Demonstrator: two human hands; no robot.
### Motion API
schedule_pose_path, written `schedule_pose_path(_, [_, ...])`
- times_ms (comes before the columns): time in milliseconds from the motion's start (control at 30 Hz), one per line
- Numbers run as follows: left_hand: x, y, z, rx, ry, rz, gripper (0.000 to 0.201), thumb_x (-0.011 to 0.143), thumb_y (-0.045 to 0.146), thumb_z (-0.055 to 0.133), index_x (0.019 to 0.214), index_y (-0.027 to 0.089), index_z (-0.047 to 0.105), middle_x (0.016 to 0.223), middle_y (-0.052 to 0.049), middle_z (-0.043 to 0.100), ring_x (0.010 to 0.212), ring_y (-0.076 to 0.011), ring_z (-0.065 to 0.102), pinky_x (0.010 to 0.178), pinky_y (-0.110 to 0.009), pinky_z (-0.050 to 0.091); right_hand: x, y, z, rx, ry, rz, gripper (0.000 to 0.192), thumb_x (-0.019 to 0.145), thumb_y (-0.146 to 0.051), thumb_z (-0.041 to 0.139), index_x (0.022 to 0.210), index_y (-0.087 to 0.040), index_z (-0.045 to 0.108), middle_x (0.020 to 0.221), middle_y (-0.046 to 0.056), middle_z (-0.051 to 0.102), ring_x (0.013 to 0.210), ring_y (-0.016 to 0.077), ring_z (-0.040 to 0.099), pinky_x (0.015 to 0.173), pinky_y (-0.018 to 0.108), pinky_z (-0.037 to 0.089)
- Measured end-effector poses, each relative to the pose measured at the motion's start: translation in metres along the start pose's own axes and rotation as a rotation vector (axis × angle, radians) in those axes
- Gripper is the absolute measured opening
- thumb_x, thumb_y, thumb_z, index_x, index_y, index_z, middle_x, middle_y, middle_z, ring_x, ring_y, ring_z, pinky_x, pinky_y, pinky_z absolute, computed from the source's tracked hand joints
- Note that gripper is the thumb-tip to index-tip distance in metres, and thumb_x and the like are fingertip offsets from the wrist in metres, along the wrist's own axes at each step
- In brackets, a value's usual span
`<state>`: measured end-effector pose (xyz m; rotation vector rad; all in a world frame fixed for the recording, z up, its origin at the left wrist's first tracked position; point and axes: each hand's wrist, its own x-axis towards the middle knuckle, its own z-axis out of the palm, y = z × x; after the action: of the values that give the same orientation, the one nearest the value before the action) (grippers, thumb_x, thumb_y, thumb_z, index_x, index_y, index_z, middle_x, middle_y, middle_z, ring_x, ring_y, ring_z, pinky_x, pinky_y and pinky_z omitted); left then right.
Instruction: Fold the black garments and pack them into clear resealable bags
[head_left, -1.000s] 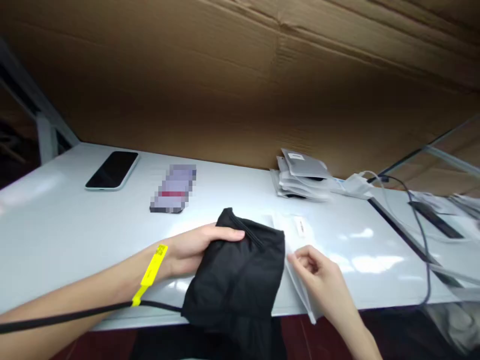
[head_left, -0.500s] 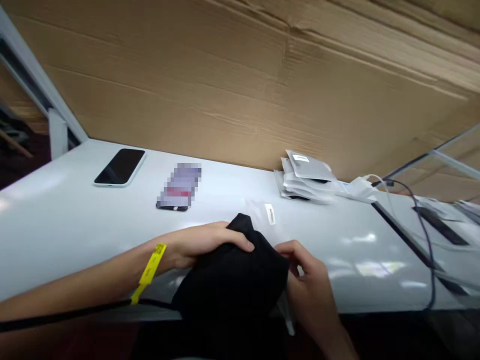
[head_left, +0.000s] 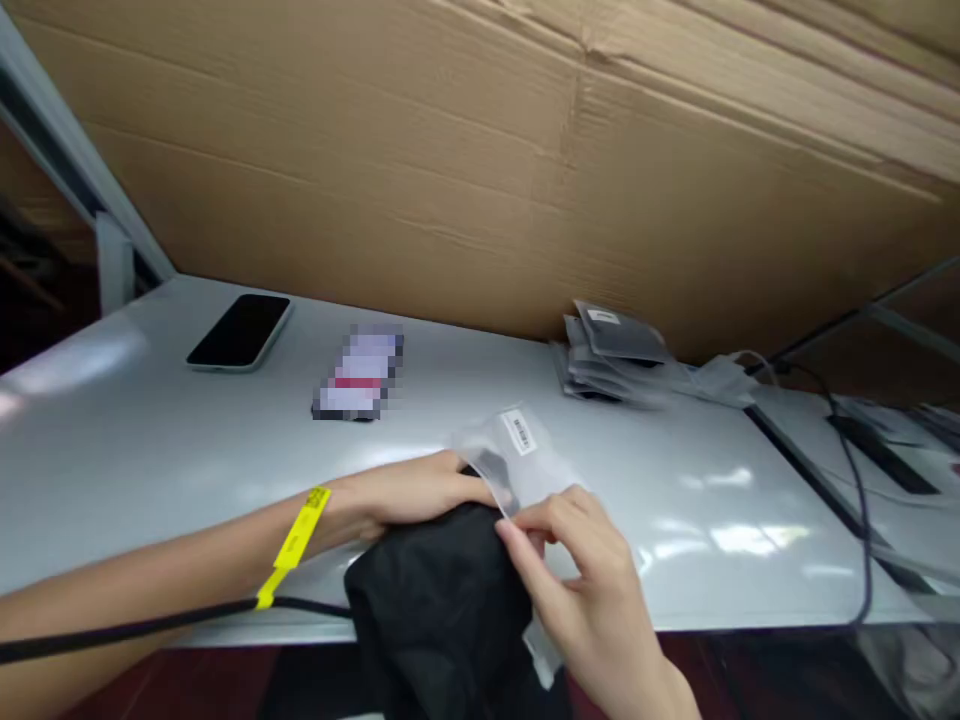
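My left hand (head_left: 420, 487) is closed on a piece of black fabric (head_left: 442, 590), which hangs over the table's front edge. Its fingertips are covered by a clear plastic bag (head_left: 551, 465) with a white barcode label (head_left: 519, 431). Pinched between thumb and forefinger of my right hand (head_left: 581, 560) is the edge of that bag. The bag's mouth lies over the top corner of the black fabric. Below the right hand, another bit of the clear plastic hangs beside the fabric.
Two phones lie on the white table (head_left: 150, 450): one dark-screened phone (head_left: 241, 332) at left, one lit phone (head_left: 360, 375). Bagged flat packets (head_left: 615, 350) are stacked at the back, beside a white charger (head_left: 724, 378). A cable (head_left: 855, 480) crosses at right. Cardboard (head_left: 375, 150) walls the back.
My right hand has moved left and lifted the bag's edge over the top of the black fabric and the left fingertips. The fabric hangs lower now.
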<state>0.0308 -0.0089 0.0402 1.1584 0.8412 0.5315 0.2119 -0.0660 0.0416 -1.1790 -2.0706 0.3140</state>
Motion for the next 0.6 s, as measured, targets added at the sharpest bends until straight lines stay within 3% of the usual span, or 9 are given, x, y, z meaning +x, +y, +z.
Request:
schedule_pose_path(100, [0.005,-0.002,0.002,0.11,-0.001,0.107,0.033,0.084,0.041,0.063,0.11,0.022,0.07,0.12,-0.002,0.07,0.116,-0.0267,0.059,0.105,-0.035,0.04,-0.002,-0.003,0.001,-0.043,-0.019,-0.021,0.018,0.09,-0.016,0.058,0.073,-0.021,0.062,0.06,-0.003,0.057,0.063,0.0146,0.051,0.061,0.026,0.039])
schedule_pose_path(200, [0.007,-0.004,0.003,0.177,0.056,0.179,0.032,0.085,0.043,0.062,0.106,0.021,0.07,0.112,-0.003,0.072,0.112,-0.0271,0.06,0.102,-0.034,0.041,-0.004,-0.004,0.002,-0.064,-0.021,-0.034,0.018,0.09,-0.017,0.06,0.072,-0.022,0.062,0.059,-0.003,0.056,0.063,0.0147,0.052,0.061,0.027,0.039])
schedule_pose_path(467, [0.006,-0.016,0.002,0.035,0.055,0.062,0.042,0.082,0.036,0.066,0.122,0.024,0.062,0.121,-0.001,0.069,0.115,-0.026,0.06,0.099,-0.035,0.044,-0.022,0.015,0.004,-0.144,-0.055,-0.035,0.006,0.085,-0.018,0.062,0.084,-0.023,0.06,0.069,-0.002,0.061,0.069,0.0168,0.057,0.066,0.029,0.043])
schedule_pose_path(600, [0.009,-0.016,0.001,0.027,0.032,0.057,0.038,0.08,0.032,0.068,0.116,0.021,0.065,0.117,-0.002,0.071,0.115,-0.0256,0.061,0.1,-0.033,0.043,-0.041,0.028,0.001,-0.201,-0.045,-0.052,0.025,0.075,-0.017,0.067,0.097,-0.023,0.056,0.09,0.003,0.064,0.083,0.0208,0.061,0.073,0.033,0.048])
